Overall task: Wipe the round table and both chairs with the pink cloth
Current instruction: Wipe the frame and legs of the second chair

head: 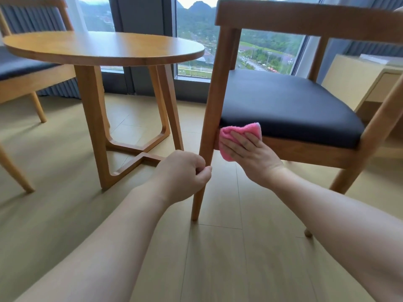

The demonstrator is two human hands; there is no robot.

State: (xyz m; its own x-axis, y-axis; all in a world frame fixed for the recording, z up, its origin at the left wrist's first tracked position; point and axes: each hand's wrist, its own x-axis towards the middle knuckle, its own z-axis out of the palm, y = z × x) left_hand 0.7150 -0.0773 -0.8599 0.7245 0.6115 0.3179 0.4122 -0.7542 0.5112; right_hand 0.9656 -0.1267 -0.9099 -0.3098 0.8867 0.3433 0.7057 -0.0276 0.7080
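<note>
Pink cloth (237, 136) lies flat under my right hand (250, 153), fingers straight, pressed against the near chair's (290, 105) wooden seat rail. My left hand (185, 175) grips that chair's front leg (209, 136). Beyond stand the round table (104, 47) and the second chair (24, 68).

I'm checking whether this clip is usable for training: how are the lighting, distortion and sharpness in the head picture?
Head view: soft daylight from the window, faint shadows on the floor, no harsh glare; wide-angle bending tilts the near chair and curves the round table; the pink cloth and both hands are reasonably sharp, while the outdoor scenery looks soft.
</note>
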